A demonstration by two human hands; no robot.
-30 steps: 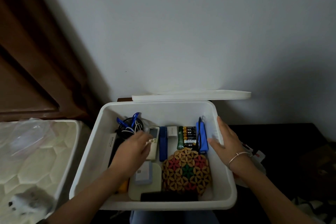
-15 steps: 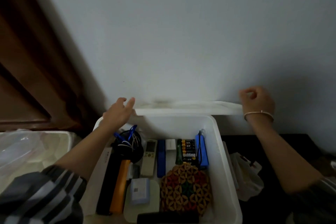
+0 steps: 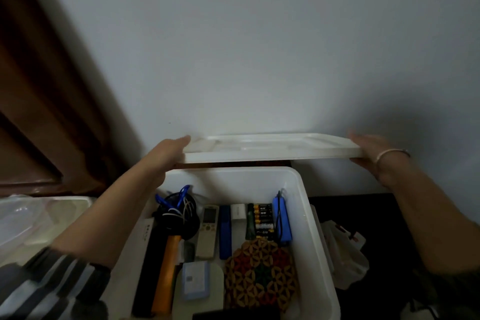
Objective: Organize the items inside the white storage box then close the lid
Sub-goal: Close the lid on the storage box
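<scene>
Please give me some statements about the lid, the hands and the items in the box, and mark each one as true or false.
1. The left hand and the right hand hold the white lid, one at each end. True.
2. The lid lies shut on the white storage box. False: it is held above the box's far rim, and the box is open.
3. The batteries lie next to the blue power bank. True.
4. The woven mat lies outside the box. False: it lies inside, at the near right.
5. The bracelet is on the left wrist. False: it is on the right wrist.
</scene>
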